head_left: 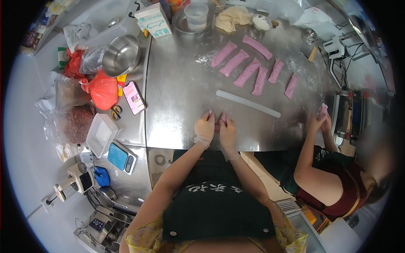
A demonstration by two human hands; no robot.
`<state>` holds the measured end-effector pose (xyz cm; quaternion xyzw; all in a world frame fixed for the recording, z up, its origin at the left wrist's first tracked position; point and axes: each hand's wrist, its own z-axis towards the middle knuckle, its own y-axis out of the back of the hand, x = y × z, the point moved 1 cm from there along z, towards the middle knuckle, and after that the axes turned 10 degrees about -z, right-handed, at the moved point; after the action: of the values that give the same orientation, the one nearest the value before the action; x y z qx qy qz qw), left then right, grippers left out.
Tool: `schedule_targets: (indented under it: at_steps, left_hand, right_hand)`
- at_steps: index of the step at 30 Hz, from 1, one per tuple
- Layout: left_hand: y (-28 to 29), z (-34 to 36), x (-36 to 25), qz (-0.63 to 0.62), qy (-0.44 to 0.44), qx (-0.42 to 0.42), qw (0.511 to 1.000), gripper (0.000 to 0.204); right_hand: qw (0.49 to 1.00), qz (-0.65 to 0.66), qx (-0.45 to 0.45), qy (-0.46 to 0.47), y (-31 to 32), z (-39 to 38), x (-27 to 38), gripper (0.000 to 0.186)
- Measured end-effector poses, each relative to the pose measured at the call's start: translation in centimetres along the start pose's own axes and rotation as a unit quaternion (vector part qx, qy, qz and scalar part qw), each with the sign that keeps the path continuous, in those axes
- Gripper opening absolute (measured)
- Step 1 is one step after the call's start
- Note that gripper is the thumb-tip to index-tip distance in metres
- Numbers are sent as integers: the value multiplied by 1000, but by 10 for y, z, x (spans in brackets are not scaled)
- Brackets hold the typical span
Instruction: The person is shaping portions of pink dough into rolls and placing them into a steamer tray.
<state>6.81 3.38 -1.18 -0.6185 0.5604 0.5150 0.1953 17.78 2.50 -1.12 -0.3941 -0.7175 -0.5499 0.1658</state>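
Close to the steel table's near edge, my left hand (204,127) and my right hand (228,131), both in thin clear gloves, pinch a small piece of pink dough (217,126) between them. My fingers hide most of it. Just beyond them a white rolling pin (248,103) lies slantwise on the table. Farther off rest several pink dough rolls (234,63), with one roll (291,86) lying apart at the right.
At the right a co-worker's hands (324,122) hold a pink piece (323,110). On the left are a phone (133,98), scissors (116,112), a white tray (93,141), a scale (121,157) and a steel bowl (136,44). A carton (153,21) and plastic tub (196,16) stand at the back.
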Motion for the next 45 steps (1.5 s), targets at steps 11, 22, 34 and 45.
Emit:
schedule_targets:
  at_steps: [11,22,34,45]
  left_hand:
    - [2,7,20,17,-120,6,993,24]
    - [12,-14,-10,232,-343,123,902,30]
    - [18,1,0,-108,-93,195,970,32]
    - [5,-2,2,176,-302,158,924,30]
  right_hand:
    - [985,48,26,162,15,13,-5,29]
    - [981,95,103,132,18,28,-19,34]
    - [978,153,119,74,21,30,-22,40]
    - [970,182,121,104,36,11,-4,39]
